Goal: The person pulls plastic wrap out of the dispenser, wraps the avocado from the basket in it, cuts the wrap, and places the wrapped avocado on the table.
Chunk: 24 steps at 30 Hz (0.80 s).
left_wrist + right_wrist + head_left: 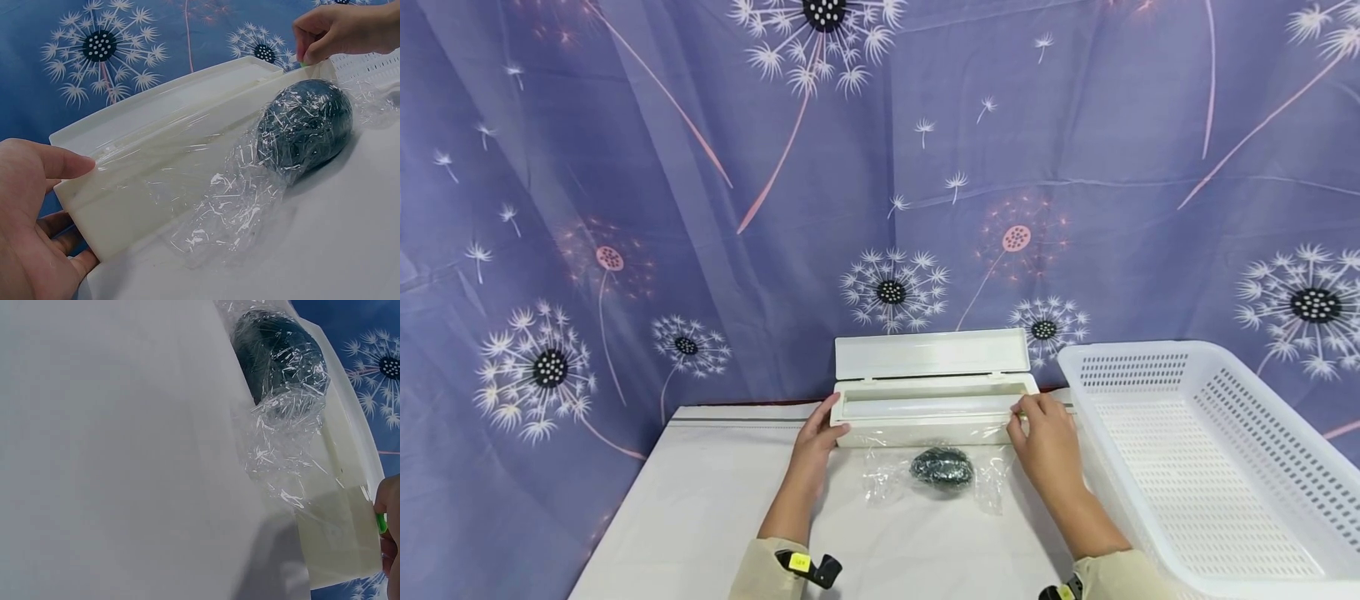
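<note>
A white cling film dispenser box (925,433) stands across the table with its lid (932,355) raised and a roll of film (925,407) inside. My left hand (814,446) grips the box's left end, thumb at the front edge. At the right end, my right hand (1051,437) pinches a small green piece (381,522), seemingly the slide cutter, at the box's edge. Clear film (215,219) runs down the front of the box to a dark green, oval object (309,128). That object lies on the table wrapped in the crinkled film; its kind is veiled by the wrap.
A large white plastic basket (1202,467) with slotted walls stands to the right, close by my right forearm. White cloth covers the table (715,492). Behind the box hangs a blue-purple curtain (805,275) with a dandelion print.
</note>
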Motion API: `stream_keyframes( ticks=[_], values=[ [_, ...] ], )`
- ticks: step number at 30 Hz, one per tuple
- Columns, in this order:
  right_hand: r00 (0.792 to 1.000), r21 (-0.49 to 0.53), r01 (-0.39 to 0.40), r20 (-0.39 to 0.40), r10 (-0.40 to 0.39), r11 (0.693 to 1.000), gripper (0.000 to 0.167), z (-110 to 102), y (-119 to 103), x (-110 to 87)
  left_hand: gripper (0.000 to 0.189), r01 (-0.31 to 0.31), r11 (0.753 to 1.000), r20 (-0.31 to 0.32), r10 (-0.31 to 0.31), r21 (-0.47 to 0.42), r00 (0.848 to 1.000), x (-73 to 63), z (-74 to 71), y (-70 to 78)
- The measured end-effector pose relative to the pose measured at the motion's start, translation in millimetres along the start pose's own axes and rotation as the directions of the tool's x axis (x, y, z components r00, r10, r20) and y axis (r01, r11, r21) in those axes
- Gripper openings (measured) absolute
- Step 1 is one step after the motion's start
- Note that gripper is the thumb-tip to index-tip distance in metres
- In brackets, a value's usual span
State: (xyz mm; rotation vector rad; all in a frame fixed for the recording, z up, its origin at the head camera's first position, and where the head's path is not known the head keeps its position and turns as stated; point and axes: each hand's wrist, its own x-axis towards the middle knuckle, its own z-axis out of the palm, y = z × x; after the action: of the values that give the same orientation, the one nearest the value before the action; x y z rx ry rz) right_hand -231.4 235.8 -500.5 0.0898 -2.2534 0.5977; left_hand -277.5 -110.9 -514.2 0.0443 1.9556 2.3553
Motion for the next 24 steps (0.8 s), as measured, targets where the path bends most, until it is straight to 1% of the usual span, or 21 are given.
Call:
stream_keyframes(
  ticks=[7, 15, 20, 24],
  values=[
    [0.999, 0.027, -0.033, -0.039, 0.034, 0.999, 0.007, 1.1, 2.1, -1.5, 0.064, -0.006, 1.000, 0.007, 0.006, -0.003, 1.000, -0.6, 0.4, 0.6],
    [0.995, 0.084, -0.064, -0.070, 0.070, 0.994, 0.011, 1.0, 5.5, -3.1, 0.063, 0.009, 1.000, 0.005, -0.009, -0.011, 1.000, 1.8, 1.3, -1.1],
    [0.993, 0.106, -0.089, -0.063, 0.096, 0.990, 0.011, 0.0, 5.0, -2.6, 0.063, 0.012, 1.000, -0.005, -0.012, -0.002, 1.000, 2.0, 1.3, -2.3],
    [0.994, 0.108, -0.084, -0.064, 0.091, 0.991, 0.011, -0.3, 4.6, -1.2, 0.062, 0.014, 1.000, -0.020, -0.014, 0.000, 1.000, 1.8, 0.4, -3.0]
  ],
)
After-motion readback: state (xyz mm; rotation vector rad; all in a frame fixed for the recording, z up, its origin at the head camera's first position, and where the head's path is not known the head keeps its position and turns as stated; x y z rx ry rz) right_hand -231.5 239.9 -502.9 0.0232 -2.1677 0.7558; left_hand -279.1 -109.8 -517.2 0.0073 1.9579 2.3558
